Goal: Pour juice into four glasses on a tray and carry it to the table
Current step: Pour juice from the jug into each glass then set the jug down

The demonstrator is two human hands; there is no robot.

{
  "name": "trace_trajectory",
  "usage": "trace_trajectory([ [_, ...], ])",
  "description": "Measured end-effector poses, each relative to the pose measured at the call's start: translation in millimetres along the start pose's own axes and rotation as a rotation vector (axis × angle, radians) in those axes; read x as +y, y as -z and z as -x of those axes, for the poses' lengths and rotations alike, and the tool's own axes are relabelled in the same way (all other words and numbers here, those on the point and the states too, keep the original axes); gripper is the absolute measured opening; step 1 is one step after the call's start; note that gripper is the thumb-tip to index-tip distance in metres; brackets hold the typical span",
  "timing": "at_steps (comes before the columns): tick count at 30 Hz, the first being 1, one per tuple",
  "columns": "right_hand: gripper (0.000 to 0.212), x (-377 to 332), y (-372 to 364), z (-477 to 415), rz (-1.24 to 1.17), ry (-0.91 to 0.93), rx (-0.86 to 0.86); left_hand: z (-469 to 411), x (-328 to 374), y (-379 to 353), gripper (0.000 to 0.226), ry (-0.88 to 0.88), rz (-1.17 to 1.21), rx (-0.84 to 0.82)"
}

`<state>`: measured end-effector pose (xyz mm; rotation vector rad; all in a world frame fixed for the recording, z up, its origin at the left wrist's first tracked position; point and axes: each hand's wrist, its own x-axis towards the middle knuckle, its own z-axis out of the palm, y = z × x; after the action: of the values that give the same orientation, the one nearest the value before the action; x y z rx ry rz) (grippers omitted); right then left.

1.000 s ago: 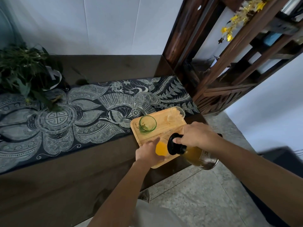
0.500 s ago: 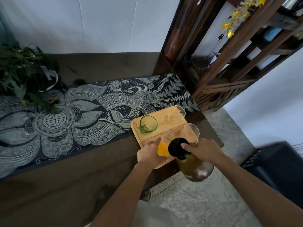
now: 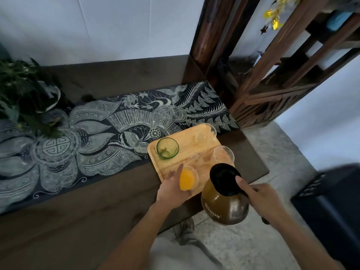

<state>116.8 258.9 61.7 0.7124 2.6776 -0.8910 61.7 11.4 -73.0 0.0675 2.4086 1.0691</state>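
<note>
The right hand (image 3: 261,199) is closed round the jug (image 3: 224,203), with the thumb laid against the black lid (image 3: 224,178). The handle is mostly hidden. The jug is held off the desk's edge, above the floor (image 3: 282,152), just beside the tray's near corner.

A second ago the jug was tipped over the filled glass; it is now brought back close to upright. Its long axis is judged near vertical, the lid leaning slightly toward the tray and the base toward the floor. The pour into that glass is therefore taken as finished.

The left hand (image 3: 171,190) is curled round the filled glass (image 3: 188,180), which stands at the near left corner of the tray (image 3: 185,152) and holds orange juice.

Further on, three glasses are noted on the tray, and no juice level can be made out in any of them:
- a clear glass (image 3: 224,155) at near right
- a green glass (image 3: 167,148) at far left
- another clear glass (image 3: 206,133) at far right

One glass of four is judged done. The tray rests on the desk (image 3: 97,221), partly over a patterned cloth (image 3: 97,133). A plant (image 3: 23,90) stands at the far left and a wooden shelf (image 3: 282,84) at the far right.
</note>
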Motion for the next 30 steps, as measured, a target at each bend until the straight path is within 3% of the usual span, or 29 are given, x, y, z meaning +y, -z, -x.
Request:
trace_trajectory([
  [12, 0.080, 56.4, 96.9, -53.1, -0.141, 0.052, -0.162, 6.0, 22.5, 4.2, 0.114, 0.134, -0.092, 0.014],
  [17, 0.074, 70.7, 131.4, -78.6, -0.153, 0.165, -0.200, 14.8, 47.0, 2.5, 0.093, 0.204, -0.253, 0.247],
  [22, 0.078, 86.6, 148.4, -109.2, -0.053, 0.219, -0.242, 6.6, 96.5, -21.0, 0.082, -0.005, -0.350, 0.488],
  [26, 0.078, 92.7, 155.5, -126.6, -0.049, 0.220, -0.253, -37.3, 133.7, -46.7, 0.088, -0.078, -0.360, 0.397],
  [30, 0.076, 96.4, 158.7, -139.0, 0.007, 0.254, -0.246, -86.9, 146.6, -63.4, 0.109, 0.006, -0.418, 0.209],
])
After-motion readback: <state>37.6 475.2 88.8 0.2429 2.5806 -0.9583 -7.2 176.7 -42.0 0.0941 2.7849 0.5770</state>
